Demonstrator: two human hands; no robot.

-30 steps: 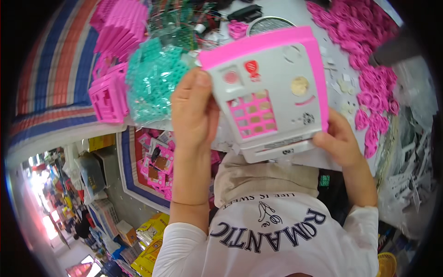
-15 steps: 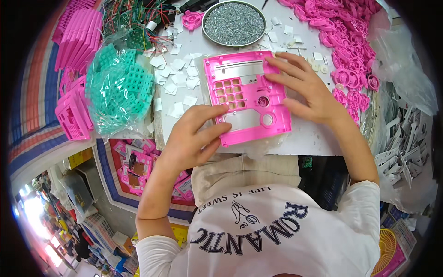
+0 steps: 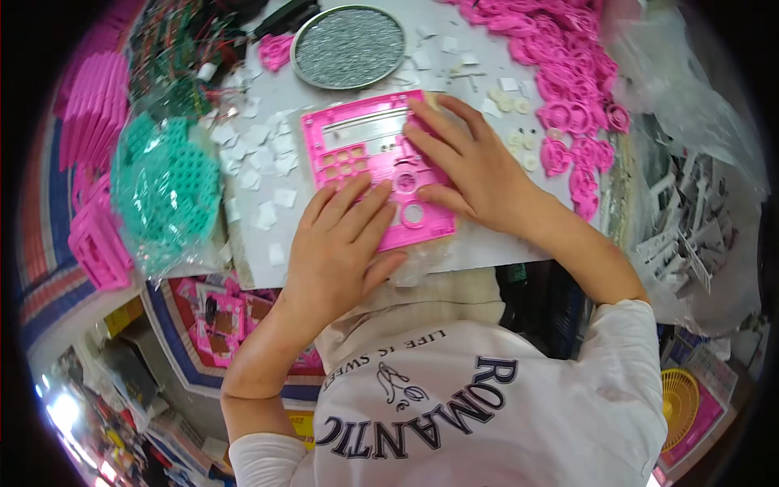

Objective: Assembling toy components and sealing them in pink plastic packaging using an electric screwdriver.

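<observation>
A pink plastic housing panel (image 3: 381, 161) lies on the white tabletop, tilted slightly, its inner side facing up. It has rows of square key openings, two round openings and a long window at the far end. Across the panel's near left part rests my left hand (image 3: 337, 243), fingers stretched over the lower key openings, thumb off toward the near edge. My right hand (image 3: 483, 166) spreads over the panel's right side, fingertips touching its far right area and thumb beside the round openings. A clear plastic sheet (image 3: 422, 264) shows under the panel. Both hands hide parts of it.
Beyond the panel stands a round tray of small metal screws (image 3: 349, 49). White paper-like squares (image 3: 260, 162) lie scattered to the left, near a bag of green keypads (image 3: 166, 195). Pink ring parts (image 3: 560, 73) are heaped at the right, beside a clear bag of white pieces (image 3: 690, 219).
My left hand has moved farther over the panel and now covers the lower key openings. My right hand stays at the right side. The whole view has shifted, with tabletop things appearing farther left.
</observation>
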